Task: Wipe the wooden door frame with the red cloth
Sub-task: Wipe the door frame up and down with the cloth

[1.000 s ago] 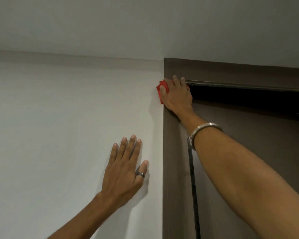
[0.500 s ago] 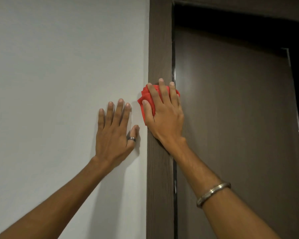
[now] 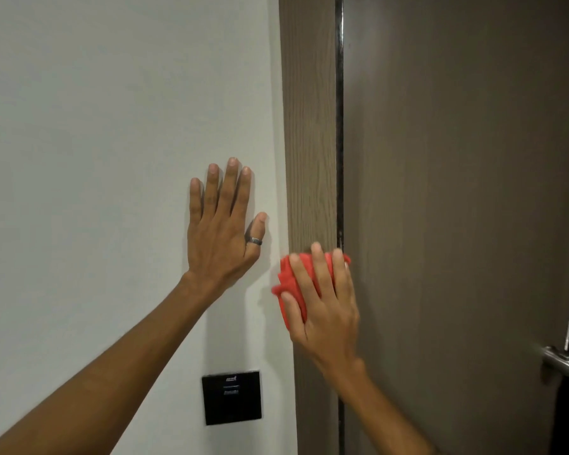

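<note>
A plain white wall (image 3: 79, 159) fills the left side, and one square black switch panel (image 3: 232, 398) is set into it low down, just left of the frame's edge. Above that panel the left hand (image 3: 222, 231) lies flat on the wall with its fingers (image 3: 232, 182) spread wide and holding nothing; one dark ring (image 3: 254, 240) sits on the thumb. Just beside it, the vertical brown wood-grain door frame (image 3: 311, 126) runs from top to bottom. The right hand (image 3: 326, 310) presses one crumpled red cloth (image 3: 291, 277) flat against the frame, its fingers (image 3: 319, 267) laid extended over the cloth, which bulges out past the frame's left edge. A narrow dark seam separates the frame from one dark brown door (image 3: 457, 192). One silver metal door handle (image 3: 560, 359) shows at the far right edge.
</note>
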Tool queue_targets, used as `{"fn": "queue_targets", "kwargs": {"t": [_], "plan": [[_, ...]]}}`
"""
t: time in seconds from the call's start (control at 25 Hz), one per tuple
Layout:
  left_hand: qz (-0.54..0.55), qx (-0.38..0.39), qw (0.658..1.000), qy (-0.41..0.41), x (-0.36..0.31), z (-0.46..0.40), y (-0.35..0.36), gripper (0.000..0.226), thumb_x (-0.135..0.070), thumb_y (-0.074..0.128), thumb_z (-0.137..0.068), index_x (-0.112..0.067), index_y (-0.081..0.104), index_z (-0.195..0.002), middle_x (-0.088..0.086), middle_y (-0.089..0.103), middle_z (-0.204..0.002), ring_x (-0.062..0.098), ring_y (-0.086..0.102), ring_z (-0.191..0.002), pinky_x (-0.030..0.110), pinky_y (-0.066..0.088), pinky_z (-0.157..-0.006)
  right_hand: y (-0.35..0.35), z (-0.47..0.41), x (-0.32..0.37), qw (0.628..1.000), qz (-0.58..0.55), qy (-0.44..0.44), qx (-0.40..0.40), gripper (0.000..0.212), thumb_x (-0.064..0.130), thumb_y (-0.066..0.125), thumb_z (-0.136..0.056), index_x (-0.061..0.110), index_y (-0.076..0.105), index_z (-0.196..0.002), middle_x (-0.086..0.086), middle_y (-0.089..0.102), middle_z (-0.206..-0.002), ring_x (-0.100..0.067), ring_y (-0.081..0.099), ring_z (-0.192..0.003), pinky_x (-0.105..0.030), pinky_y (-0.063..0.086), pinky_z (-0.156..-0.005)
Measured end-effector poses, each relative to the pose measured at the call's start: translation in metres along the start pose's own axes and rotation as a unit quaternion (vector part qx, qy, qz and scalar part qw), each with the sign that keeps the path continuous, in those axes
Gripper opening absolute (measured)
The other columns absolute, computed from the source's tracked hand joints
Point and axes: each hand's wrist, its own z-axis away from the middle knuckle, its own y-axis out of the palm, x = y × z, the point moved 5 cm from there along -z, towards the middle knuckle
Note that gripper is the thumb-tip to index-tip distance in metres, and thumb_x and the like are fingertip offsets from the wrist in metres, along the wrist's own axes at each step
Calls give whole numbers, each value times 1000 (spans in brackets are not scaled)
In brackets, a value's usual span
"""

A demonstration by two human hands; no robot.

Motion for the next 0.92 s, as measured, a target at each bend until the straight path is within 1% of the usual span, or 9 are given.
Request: {"fn": "queue_targets", "kwargs": {"t": [0.04, 0.12, 0.2, 0.32, 0.44, 0.52, 0.68, 0.8, 0.92], "plan": [[-3, -3, 1000, 0, 0, -1, 0, 72, -49, 29, -107, -11, 12, -166, 15, 11, -175, 37, 9, -162, 57, 11, -130, 1, 14, -1, 1000, 1, -6, 2, 61, 56, 42, -103, 31, 32, -158, -1, 25, -169, -29, 13, -160, -61, 42, -116], [-3, -11, 1000, 1, -1, -2, 2, 73, -49, 30, -106, -11, 12, -166, 15, 10, -175, 36, 8, -162, 56, 10, -130, 0, 7, -4, 1000, 0, -12, -4, 60, 56, 41, -102, 30, 35, -155, -1, 27, -167, -30, 17, -158, -61, 43, -115], [-1, -21, 1000, 5, -2, -2, 4, 74, -50, 30, -107, -11, 11, -166, 15, 9, -175, 36, 8, -162, 56, 10, -130, -5, -34, -5, 1000, -11, -16, -8, 62, 54, 46, -101, 28, 36, -156, -5, 31, -167, -33, 19, -157, -60, 39, -120], [0, -29, 1000, 7, -1, 2, 6, 74, -52, 29, -107, -11, 10, -166, 15, 10, -175, 36, 9, -162, 57, 10, -130, -19, -123, -2, 999, -16, -21, -34, 64, 53, 49, -101, 27, 37, -158, -7, 30, -169, -35, 18, -159, -55, 31, -125], [4, -31, 1000, 0, -3, 1, 2, 72, -49, 29, -108, -11, 11, -166, 16, 12, -174, 37, 11, -161, 57, 10, -130, -28, -176, 0, 998, -17, -4, -54, 62, 52, 48, -102, 24, 40, -157, -10, 33, -168, -38, 22, -158, -57, 33, -124], [11, -23, 1000, -14, -6, 6, 3, 71, -49, 29, -108, -11, 12, -166, 16, 13, -174, 38, 12, -161, 57, 9, -130, -23, -163, 0, 998, -14, 14, -52, 62, 51, 47, -102, 22, 42, -156, -12, 35, -167, -39, 24, -157, -58, 33, -124], [11, -4, 1000, -6, -14, 34, 10, 73, -50, 33, -107, -9, 16, -165, 18, 17, -173, 39, 15, -160, 56, 9, -129, -11, -75, -2, 999, -11, 19, -30, 59, 49, 45, -105, 22, 40, -157, -12, 34, -167, -39, 23, -157, -57, 31, -124], [16, 11, 1000, 8, -21, 57, 14, 74, -50, 34, -107, -8, 15, -164, 18, 18, -173, 36, 10, -161, 55, 8, -130, 1, -9, -1, 1000, -9, 22, -7, 60, 48, 45, -105, 26, 33, -159, -11, 31, -168, -38, 19, -159, -57, 30, -125], [13, 14, 1000, 19, -25, 70, 17, 73, -47, 33, -107, -9, 10, -165, 17, 15, -173, 29, 1, -160, 53, 5, -130, 14, 79, -2, 999, 1, 26, 40, 70, 52, 49, -102, 31, 21, -163, -5, 19, -172, -34, 12, -161, -58, 29, -125]]}}
